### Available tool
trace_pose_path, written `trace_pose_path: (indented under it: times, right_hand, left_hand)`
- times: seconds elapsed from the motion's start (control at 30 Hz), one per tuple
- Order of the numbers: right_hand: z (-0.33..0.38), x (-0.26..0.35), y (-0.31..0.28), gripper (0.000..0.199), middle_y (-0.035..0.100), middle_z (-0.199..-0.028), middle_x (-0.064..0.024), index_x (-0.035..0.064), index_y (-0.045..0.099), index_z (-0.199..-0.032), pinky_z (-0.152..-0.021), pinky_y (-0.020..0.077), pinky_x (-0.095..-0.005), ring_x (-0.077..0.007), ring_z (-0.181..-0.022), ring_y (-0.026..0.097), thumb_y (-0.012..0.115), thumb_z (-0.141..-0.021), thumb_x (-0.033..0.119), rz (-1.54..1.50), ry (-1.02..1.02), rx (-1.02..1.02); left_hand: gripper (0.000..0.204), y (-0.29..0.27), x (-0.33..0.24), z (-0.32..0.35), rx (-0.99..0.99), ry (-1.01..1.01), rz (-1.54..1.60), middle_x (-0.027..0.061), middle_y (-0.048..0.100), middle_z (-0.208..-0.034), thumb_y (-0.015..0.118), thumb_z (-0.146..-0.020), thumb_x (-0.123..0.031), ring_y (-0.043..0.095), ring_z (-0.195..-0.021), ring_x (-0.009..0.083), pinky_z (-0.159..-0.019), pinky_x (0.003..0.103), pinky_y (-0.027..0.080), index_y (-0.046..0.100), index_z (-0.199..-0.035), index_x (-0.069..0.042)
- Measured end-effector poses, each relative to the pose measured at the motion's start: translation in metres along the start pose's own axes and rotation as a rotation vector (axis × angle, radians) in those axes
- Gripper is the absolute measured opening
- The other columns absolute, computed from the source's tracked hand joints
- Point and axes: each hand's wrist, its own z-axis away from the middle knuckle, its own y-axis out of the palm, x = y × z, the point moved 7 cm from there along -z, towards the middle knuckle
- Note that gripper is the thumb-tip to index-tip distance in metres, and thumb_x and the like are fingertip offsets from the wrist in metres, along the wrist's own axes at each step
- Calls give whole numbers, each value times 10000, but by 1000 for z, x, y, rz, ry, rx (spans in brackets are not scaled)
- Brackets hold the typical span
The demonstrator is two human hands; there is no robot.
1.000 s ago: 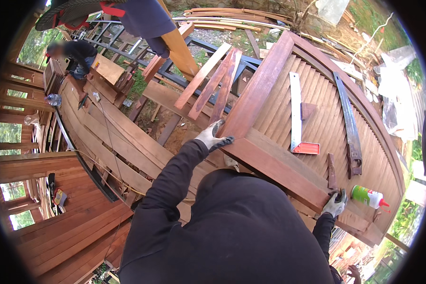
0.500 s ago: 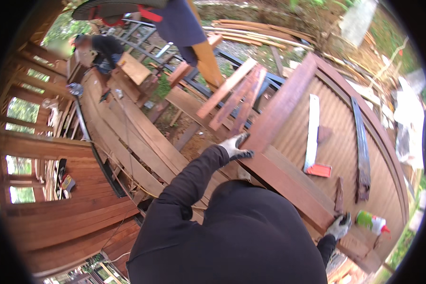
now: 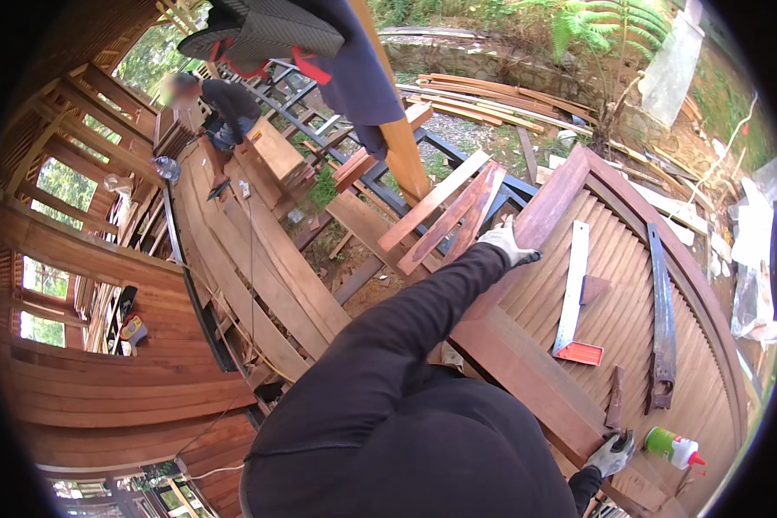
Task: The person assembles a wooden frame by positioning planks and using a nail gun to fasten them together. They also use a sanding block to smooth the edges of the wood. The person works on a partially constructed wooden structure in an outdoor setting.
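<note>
A big reddish wooden louvred panel (image 3: 630, 259) lies flat in front of me. My left hand (image 3: 507, 244), in a grey-white glove, is stretched out and grips the panel's left frame rail (image 3: 544, 207) near its far end. My right hand (image 3: 613, 451), also gloved, clasps the panel's near rail at the lower right corner. A green glue bottle (image 3: 673, 447) with a red cap lies just right of that hand. My black sleeves and body hide the near part of the panel.
On the slats lie a metal square with a red foot (image 3: 572, 293), a long dark metal bar (image 3: 661, 319) and a small wood block (image 3: 615, 397). Loose planks (image 3: 445, 211) lean left of the panel. One person crouches at upper left (image 3: 220, 108); another stands at the top (image 3: 337, 60).
My left hand has slid farther up the left rail, arm more extended. My right hand has stayed at the lower corner. The view has tilted and shifted.
</note>
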Motion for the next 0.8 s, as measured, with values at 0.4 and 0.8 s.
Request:
trace_pose_path:
  times: [0.4, 0.8]
  right_hand:
    - [-2, 16, -19, 374, 650, -1122, -132, 99, 665, -1182, -996, 442, -474, -344, -1108, 590, 708, -838, 240, 130, -23, -55]
    - [19, 11, -22, 356, 648, -1134, -154, 53, 666, -1173, -1013, 451, -471, -355, -1099, 598, 717, -832, 140, -207, -88, -205]
  left_hand:
    - [1185, 26, -26, -4, -202, -55, -318, 291, 512, -1437, 734, -770, -665, 566, -1296, 374, -1079, 425, 459, 226, -1548, 70]
    - [963, 62, -14, 76, -138, 264, -684, 238, 182, -1662, 575, -921, -604, 126, -1556, 373, -1245, 523, 136, 231, -1587, 1]
